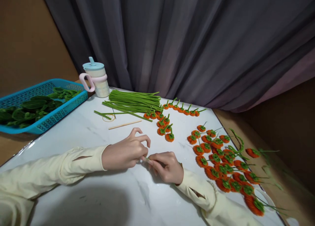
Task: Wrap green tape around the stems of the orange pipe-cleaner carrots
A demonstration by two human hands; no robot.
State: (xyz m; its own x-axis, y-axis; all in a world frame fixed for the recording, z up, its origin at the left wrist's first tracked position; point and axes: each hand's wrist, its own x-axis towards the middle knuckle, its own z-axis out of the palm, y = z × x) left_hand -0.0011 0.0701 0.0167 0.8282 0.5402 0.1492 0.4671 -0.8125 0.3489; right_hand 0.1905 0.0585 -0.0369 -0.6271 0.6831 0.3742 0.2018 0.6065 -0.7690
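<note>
My left hand (pixel 126 151) and my right hand (pixel 166 167) meet above the white table, fingertips almost touching. Between them shows the tip of a thin, pale green piece (pixel 147 159), mostly hidden by the fingers. Both hands pinch it with thumb and finger, while the left index and middle fingers are raised and curled. Beyond the left hand lies a slim wooden stick (pixel 125 124). Behind that is a bundle of green pipe cleaners (pixel 135 100). Small orange persimmon-like pieces with green tops stand nearby, the closest being one orange piece (pixel 169 137).
Many more orange pieces (pixel 211 172) with stems crowd the table's right side. At left, a blue basket (pixel 40 125) holds green leaf shapes (pixel 36 107). A lidded cup (pixel 101 88) with a pink handle stands at the back, before a grey curtain (pixel 172 38). A rubber band (pixel 105 120) lies nearby.
</note>
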